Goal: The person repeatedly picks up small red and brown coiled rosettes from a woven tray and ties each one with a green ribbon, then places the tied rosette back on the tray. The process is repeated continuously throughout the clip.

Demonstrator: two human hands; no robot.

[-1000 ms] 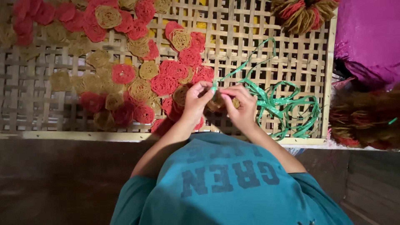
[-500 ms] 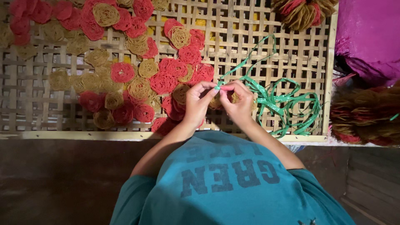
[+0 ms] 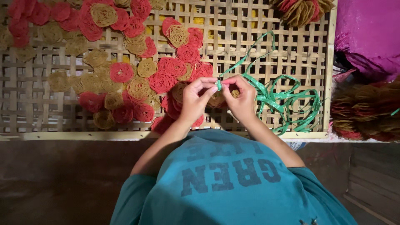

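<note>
The left hand (image 3: 195,100) and the right hand (image 3: 241,99) meet over the woven bamboo tray (image 3: 258,25), near its front edge. The fingertips of both hands are pressed together and pinch one end of the green plastic strip (image 3: 287,100) between them; the pinched point sits just above the middle of the two hands. From there the strip runs up and away across the tray, and its rest lies in loose loops on the tray, just to the right of the right hand.

Under the hands there are small round coils, some red (image 3: 171,66) and some tan (image 3: 139,88). What the palms hold below the strip is partly hidden, so I cannot tell it exactly. More coils are spread over the tray to the left of the hands, reaching to its far left corner.

Beyond the right edge of the tray lies a purple bag (image 3: 368,35), and in front of it a bundle of tan and red coils (image 3: 366,112). Another such bundle (image 3: 302,9) rests at the far edge of the tray.
</note>
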